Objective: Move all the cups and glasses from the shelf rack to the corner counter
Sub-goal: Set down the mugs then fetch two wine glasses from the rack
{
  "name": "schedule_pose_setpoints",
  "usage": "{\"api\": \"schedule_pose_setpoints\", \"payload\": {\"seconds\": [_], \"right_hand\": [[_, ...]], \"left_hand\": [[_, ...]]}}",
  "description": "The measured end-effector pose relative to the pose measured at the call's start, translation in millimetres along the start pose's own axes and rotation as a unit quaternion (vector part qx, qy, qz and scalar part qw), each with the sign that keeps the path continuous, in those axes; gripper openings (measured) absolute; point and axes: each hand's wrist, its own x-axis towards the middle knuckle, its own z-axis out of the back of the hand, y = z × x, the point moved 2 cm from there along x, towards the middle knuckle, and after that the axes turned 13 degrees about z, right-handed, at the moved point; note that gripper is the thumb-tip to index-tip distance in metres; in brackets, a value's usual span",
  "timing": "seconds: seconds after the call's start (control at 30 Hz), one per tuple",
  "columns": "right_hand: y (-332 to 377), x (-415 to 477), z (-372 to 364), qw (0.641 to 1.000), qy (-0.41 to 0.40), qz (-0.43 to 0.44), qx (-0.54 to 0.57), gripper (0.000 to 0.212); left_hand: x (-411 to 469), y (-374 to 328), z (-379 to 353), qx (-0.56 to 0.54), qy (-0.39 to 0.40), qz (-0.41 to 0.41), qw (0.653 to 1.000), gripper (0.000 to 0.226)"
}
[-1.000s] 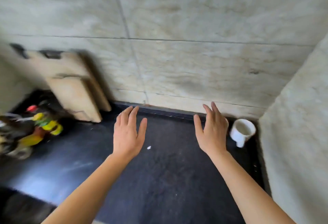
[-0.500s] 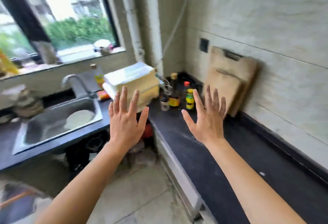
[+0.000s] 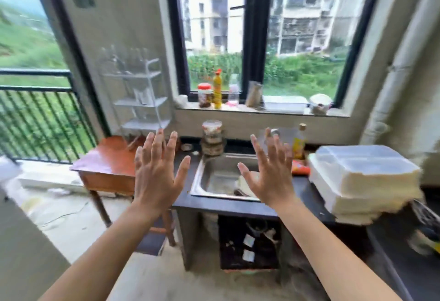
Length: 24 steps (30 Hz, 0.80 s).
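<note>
Nearest the camera, both forearms reach forward, and the left hand [image 3: 158, 172] and right hand [image 3: 271, 172] are raised with palms facing away and fingers spread wide, holding nothing; that empty, splayed posture suits a person between carries, on the way to fetch the next piece. Just beyond and below the right hand lies the steel sink [image 3: 214, 176], with what looks like a plate inside, and off to that hand's right a stack of pale plastic containers [image 3: 362, 181] sits on the dark counter [image 3: 307, 193]. Beyond and below the left hand stands a small wooden table [image 3: 104, 162]. Farther out, past the left fingertips and above them, the white shelf rack [image 3: 140, 95] stands on that table against the wall; blur makes its contents hard to read, though faint clear shapes on its tiers may be glasses. Farthest, beyond both hands, jars and bottles line the windowsill [image 3: 262, 110]. The corner counter is out of view.
</note>
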Motion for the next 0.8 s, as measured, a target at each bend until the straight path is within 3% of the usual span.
{"api": "schedule_pose_setpoints", "payload": {"seconds": [0.2,0.37,0.6,0.8], "right_hand": [[63,86,-111,0.993,0.032,0.07,0.088,0.081],[68,161,-202,0.988,0.051,0.088,0.118,0.082],[39,328,-285,0.981,0.042,0.094,0.167,0.091],[51,471,-315,0.969,0.004,0.095,0.229,0.091]], "left_hand": [[51,109,-19,0.032,-0.002,0.092,0.995,0.068],[120,170,-69,0.047,0.015,0.123,0.991,0.072],[276,206,-118,0.014,0.009,0.15,0.988,0.073],[404,232,-113,-0.003,-0.054,0.125,0.991,0.073]]}}
